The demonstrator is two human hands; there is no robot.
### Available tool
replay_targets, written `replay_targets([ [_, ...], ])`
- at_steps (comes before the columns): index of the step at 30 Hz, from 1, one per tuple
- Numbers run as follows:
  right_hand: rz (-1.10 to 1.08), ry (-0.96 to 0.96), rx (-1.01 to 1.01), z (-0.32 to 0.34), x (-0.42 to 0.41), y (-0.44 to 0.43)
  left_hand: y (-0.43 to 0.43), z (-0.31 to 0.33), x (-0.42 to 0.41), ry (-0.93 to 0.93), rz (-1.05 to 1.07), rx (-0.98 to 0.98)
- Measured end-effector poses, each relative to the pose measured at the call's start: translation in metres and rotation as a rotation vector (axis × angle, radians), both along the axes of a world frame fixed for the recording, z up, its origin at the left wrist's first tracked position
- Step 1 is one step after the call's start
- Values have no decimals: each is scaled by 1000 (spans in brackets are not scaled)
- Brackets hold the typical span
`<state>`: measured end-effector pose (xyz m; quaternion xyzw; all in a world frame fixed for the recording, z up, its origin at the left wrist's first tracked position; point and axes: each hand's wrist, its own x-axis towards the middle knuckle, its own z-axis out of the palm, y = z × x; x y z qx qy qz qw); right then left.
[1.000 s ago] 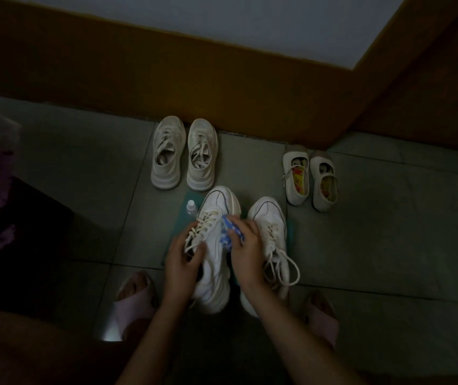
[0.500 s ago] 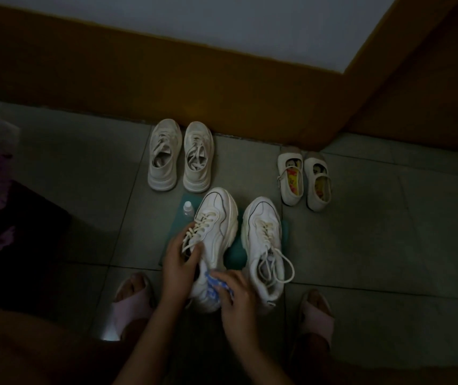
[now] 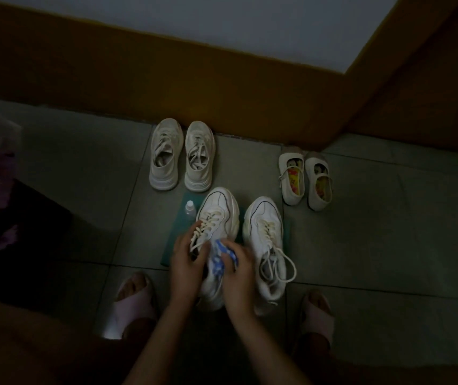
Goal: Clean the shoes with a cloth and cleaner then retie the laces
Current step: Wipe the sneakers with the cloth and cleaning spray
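a person's left hand (image 3: 186, 262) grips a white sneaker (image 3: 216, 215) by its laced top on a dim tiled floor (image 3: 375, 245), the right hand (image 3: 239, 276) pressing a blue-and-white cloth (image 3: 220, 259) to its side. the second sneaker (image 3: 266, 240) stands just right of it, a small bottle (image 3: 190, 208) beside its toe, a beige pair (image 3: 182, 154) beyond it.

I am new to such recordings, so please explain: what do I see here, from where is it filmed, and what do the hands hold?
There is no machine: a person works with bare hands, filmed by a camera worn on the head, looking down. The left hand grips a white sneaker at its opening; the right hand holds a blue-and-white cloth against its side. The second sneaker and a small bottle stand on a green mat on the tiled floor. Beige sneakers and strap shoes stand behind.
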<state>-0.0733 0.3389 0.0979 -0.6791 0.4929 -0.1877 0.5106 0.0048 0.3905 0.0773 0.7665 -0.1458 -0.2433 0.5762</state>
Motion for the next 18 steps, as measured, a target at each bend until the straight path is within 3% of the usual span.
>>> replay_targets([
  [10,-366,-456,562,40,-37,-6,-16,3,-15,-201,-89,155],
  [15,-417,-589,554,43,-33,-25,-20,8,-15,-144,-110,146],
  [18,-428,-665,584,45,-27,-30,-19,27,-16,-132,3,148],
])
